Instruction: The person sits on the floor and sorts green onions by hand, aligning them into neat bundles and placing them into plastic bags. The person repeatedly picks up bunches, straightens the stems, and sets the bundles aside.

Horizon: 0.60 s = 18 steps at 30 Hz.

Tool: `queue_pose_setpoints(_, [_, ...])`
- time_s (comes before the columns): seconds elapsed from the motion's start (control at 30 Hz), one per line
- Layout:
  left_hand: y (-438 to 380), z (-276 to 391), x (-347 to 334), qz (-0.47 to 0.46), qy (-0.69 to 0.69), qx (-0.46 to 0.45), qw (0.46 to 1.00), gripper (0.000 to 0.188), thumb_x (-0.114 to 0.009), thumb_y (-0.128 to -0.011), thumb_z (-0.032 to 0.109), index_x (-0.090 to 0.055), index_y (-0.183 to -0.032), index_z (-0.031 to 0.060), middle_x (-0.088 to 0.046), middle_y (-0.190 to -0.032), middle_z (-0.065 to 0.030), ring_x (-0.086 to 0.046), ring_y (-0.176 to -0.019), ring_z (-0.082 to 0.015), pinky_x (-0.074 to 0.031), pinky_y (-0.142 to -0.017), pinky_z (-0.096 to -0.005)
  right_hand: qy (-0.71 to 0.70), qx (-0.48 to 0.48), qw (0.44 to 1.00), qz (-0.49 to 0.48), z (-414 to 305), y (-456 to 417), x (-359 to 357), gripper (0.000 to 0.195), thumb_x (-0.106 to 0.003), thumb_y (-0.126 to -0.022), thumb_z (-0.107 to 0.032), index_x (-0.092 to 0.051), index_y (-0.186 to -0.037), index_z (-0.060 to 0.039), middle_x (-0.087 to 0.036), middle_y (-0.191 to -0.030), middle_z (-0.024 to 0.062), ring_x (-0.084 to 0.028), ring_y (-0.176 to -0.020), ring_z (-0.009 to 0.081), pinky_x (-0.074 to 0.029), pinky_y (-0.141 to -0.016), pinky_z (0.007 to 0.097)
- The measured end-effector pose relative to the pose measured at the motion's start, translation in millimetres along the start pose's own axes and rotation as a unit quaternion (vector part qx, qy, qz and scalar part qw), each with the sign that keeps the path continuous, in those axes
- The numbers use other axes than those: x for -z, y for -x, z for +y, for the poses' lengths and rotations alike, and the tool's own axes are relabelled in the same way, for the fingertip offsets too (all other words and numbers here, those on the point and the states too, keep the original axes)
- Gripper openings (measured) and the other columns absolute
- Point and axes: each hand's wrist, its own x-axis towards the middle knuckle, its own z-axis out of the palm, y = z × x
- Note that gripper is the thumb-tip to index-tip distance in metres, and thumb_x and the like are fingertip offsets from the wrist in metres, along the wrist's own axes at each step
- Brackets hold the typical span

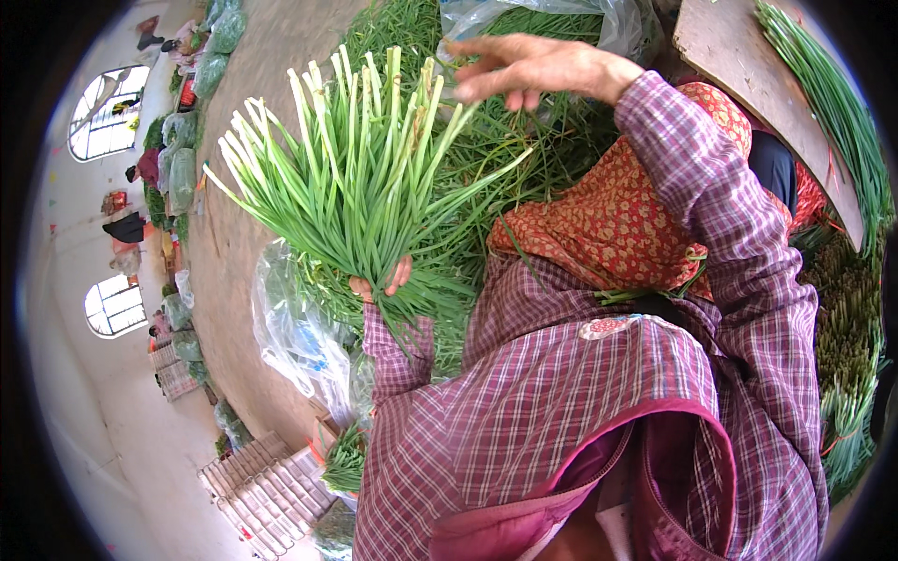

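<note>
My left hand (384, 280) grips a large bunch of leafy greens, apparently garlic chives (365, 182), around its green leaves. The pale cut stem ends fan upward and away from me, and a few stalks splay out to the sides. Beyond them, my right hand (540, 66) is raised, palm down, its slightly blurred fingers spread close to the stem tips on the right of the bunch. Nothing is plainly held in it. Under both hands spreads a heap of loose chives (519, 154), partly on clear plastic sheeting (295, 322).
A red floral cloth (610, 217) covers my lap. To the right, a board (765, 91) carries long chives (828, 105), with tied bundles (845, 421) below it. Slatted crates (273, 498) stand at lower left. Filled plastic bags (182, 179) line the far wall.
</note>
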Motion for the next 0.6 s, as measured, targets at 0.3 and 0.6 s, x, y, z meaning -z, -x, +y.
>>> queue_pose_setpoints(0.3, [-5.2,-11.7,10.9,-0.061,0.016,-0.050,0.997,0.027,-0.075,-0.083,0.042,-0.069,-0.096,0.0190,-0.069,-0.083,0.0035,-0.072,-0.078,-0.0123,-0.054,-0.069,-0.0275,-0.146,0.015,0.987,-0.058,6.6,-15.1,-17.1,0.035,-0.065,-0.096,-0.033,-0.070,-0.121,-0.0099,-0.065,-0.101,-0.0059,-0.047,-0.062,0.0019,-0.048,-0.059,0.0172])
queue_pose_setpoints(0.6, [-12.6,-24.1,0.8,-0.029,0.060,-0.077,0.995,0.044,-0.082,-0.077,0.045,-0.072,-0.103,0.0114,-0.072,-0.104,-0.0050,-0.073,-0.077,-0.0150,-0.055,-0.069,-0.0273,-0.278,0.049,0.950,0.135,15.6,-0.3,78.1,0.027,-0.063,-0.099,-0.026,-0.069,-0.114,-0.0043,-0.068,-0.087,-0.0030,-0.058,-0.069,0.0058,-0.052,-0.060,0.0241])
